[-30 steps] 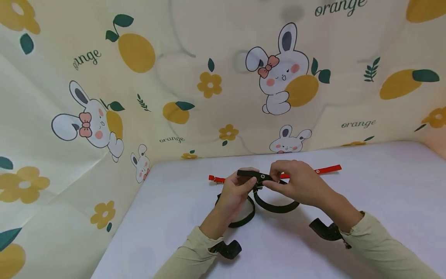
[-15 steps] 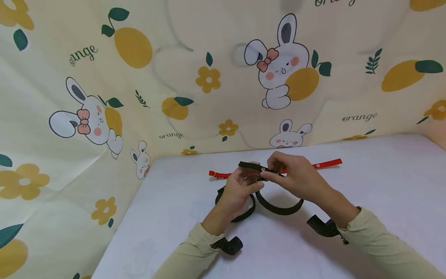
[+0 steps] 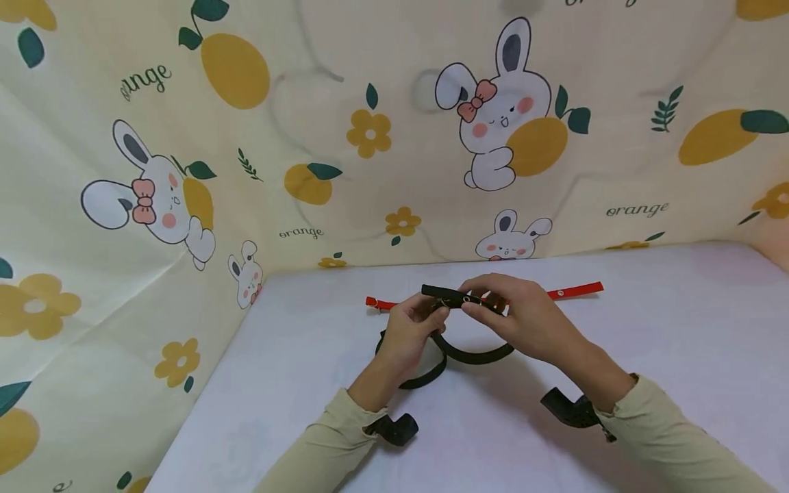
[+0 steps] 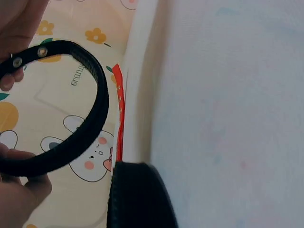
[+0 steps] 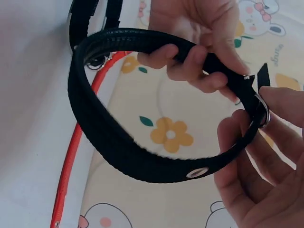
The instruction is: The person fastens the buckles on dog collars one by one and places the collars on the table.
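Note:
Both hands hold a black band raised above the table, its lower part curving down as a loop (image 3: 477, 357). My left hand (image 3: 401, 335) pinches it near the middle, thumb in front. On the right, the fingers and thumb of my right hand (image 3: 533, 315) grip the strap, whose flat free end (image 3: 434, 291) points left. In the right wrist view the band (image 5: 114, 152) forms a ring with eyelets, and a metal buckle (image 5: 263, 111) lies beside the right fingers. The left wrist view shows the band (image 4: 90, 128) between both hands.
Behind the hands a red strap (image 3: 576, 291) lies across the white table (image 3: 277, 383). A second black loop (image 3: 428, 378) stands below the left hand. Black devices (image 3: 397, 430) are at both wrists. A printed cloth (image 3: 394, 157) rises behind the table.
The left fingers have closed in on the band near its buckle, where they were more spread. The hanging loop has shifted a little left, and the right hand has moved slightly.

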Tool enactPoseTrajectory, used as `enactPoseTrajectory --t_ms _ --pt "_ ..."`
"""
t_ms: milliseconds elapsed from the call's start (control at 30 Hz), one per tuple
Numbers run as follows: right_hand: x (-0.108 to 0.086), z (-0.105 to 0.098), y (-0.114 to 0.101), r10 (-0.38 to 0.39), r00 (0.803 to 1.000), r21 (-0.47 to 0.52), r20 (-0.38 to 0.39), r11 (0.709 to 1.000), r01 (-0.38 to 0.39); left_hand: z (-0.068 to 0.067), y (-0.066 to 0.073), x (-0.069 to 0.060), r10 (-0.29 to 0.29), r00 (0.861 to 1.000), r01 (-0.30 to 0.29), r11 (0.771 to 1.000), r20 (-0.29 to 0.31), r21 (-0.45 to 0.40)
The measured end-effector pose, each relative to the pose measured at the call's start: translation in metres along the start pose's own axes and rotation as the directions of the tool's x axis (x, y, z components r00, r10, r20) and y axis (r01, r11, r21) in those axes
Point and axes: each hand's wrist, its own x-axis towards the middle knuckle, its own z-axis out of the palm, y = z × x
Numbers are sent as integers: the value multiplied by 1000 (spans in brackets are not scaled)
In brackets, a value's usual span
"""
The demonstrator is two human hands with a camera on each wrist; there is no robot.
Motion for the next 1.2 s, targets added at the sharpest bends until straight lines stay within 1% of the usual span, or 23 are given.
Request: enactPoseTrajectory --t_ms 100,200,267,367,400,467,633,700,767,867,967,1000,1067,1133,1200 --pt "-1 -1 1 32 999 25 23 999 -32 1 -2 2 -17 1000 17 1000 -1 -4" --pt "-1 -1 4 57 997 36 47 998 -58 5 -4 4 -37 999 37 999 -11 18" --pt "1 -1 4 61 996 28 61 998 -63 5 -3 4 -28 999 29 999 -23 16" --pt "3 0 5 73 994 30 78 997 -75 4 -4 6 -18 999 17 999 -46 -28" --pt "3 1 5 78 994 28 75 996 -80 3 -4 7 -15 999 13 999 -51 -46" --pt "4 3 5 87 995 28 57 996 -88 2 -5 8 8 998 -13 998 -65 -69" --pt "5 6 2 107 994 34 -9 994 -107 -1 -4 11 56 995 -64 994 -84 -93" --pt "7 8 0 107 994 35 -36 994 -106 -1 -4 12 89 990 -99 991 -105 -92" --pt "11 7 0 109 991 41 -76 994 -106 0 -3 17 129 983 -141 986 -134 -86" --pt "18 9 0 111 983 75 -145 992 -101 6 -3 21 181 964 -204 973 -195 -108" --pt "21 11 0 117 974 110 -195 989 -97 14 -4 24 227 946 -261 957 -231 -126" --pt "20 12 0 124 972 119 -200 988 -101 16 -4 24 232 944 -266 955 -233 -129" --pt "18 12 0 135 972 134 -193 985 -111 17 -7 24 248 942 -277 955 -226 -106" --pt "18 13 -1 138 972 143 -188 983 -112 16 -9 23 266 942 -286 955 -206 -74" --pt "19 13 -2 128 975 161 -179 982 -100 14 -8 22 278 940 -294 954 -200 -58"
